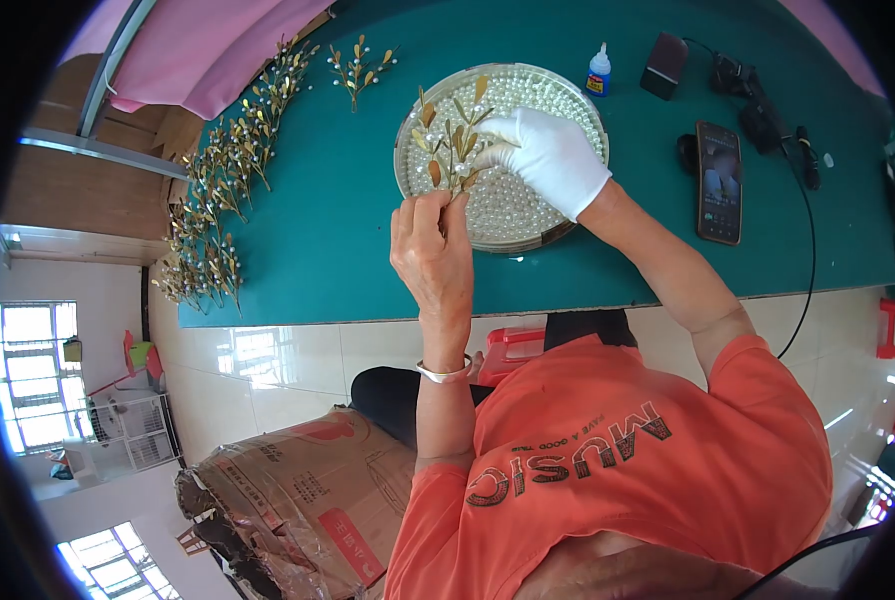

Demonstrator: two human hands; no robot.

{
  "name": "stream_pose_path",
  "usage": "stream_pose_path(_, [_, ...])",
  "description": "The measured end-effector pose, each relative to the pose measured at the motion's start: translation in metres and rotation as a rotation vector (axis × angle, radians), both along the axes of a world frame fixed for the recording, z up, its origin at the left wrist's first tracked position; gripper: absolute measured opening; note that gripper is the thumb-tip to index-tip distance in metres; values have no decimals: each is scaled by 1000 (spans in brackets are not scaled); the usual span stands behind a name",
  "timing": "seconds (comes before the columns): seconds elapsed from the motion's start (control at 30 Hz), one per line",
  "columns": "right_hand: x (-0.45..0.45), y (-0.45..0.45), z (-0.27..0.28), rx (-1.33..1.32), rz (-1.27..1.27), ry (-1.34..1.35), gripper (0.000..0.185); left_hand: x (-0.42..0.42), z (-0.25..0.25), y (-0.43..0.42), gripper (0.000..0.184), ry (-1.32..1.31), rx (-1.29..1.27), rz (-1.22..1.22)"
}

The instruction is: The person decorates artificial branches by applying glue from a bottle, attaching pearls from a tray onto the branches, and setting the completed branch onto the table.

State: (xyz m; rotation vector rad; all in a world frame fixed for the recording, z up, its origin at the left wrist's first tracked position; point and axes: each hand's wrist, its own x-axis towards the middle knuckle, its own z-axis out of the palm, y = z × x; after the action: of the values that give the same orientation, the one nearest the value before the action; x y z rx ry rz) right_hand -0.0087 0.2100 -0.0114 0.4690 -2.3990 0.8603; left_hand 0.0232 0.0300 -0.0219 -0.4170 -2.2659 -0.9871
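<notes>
Pinched in the fingers of my left hand [430, 245] is the stem of a gold artificial leaf sprig [452, 140], held upright over a round tray [404, 165] of white pearl beads [518, 205]. My right hand [550, 160] wears a white glove and reaches in from the right. Its thumb and fingertips are closed together at the sprig's right side. Whether a bead sits between those fingertips is too small to make out. The tray rests on a green table and its beads spread across the whole bottom.
Many beaded sprigs [230, 165] lie along the table's left side, with one single sprig [360, 70] apart at the back. Behind the tray's right side stands a small glue bottle [598, 72]. A phone [719, 182], a dark box [665, 66] and cables lie right. A cardboard box [308, 490] stands below.
</notes>
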Motion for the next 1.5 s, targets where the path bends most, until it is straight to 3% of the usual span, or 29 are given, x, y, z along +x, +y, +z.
stream_pose_path(0.17, [4,-1,15,-148,-58,-103,35,0,4,-11,13,-68,118,8])
stream_pose_path(0.23, [4,0,13,-202,-52,9,37,1,9,-18,13,-250,320,0])
stream_pose_path(0.43, [3,2,13,-368,18,128,40,-8,10,-51,15,-350,524,25])
stream_pose_path(0.6, [10,2,22,-490,67,-80,32,-37,8,-96,14,-273,489,178])
stream_pose_path(0.67, [7,2,21,-398,73,84,32,-65,6,-119,17,-244,482,265])
stream_pose_path(0.77, [10,0,21,-463,60,-70,36,-117,-5,-154,19,-161,408,358])
stream_pose_path(0.97, [7,0,21,-432,43,-67,37,-227,-41,-183,21,-137,397,460])
stream_pose_path(1.03, [2,4,17,-391,19,-24,36,-244,-45,-171,20,-220,302,604])
stream_pose_path(1.23, [-8,15,9,-362,-57,0,34,-269,-54,-137,20,-171,413,504])
stream_pose_path(1.3, [-9,17,11,-399,-64,0,33,-267,-55,-128,19,-108,530,331])
stream_pose_path(1.5, [-12,17,7,-393,-63,19,33,-279,-62,-126,20,-179,493,402])
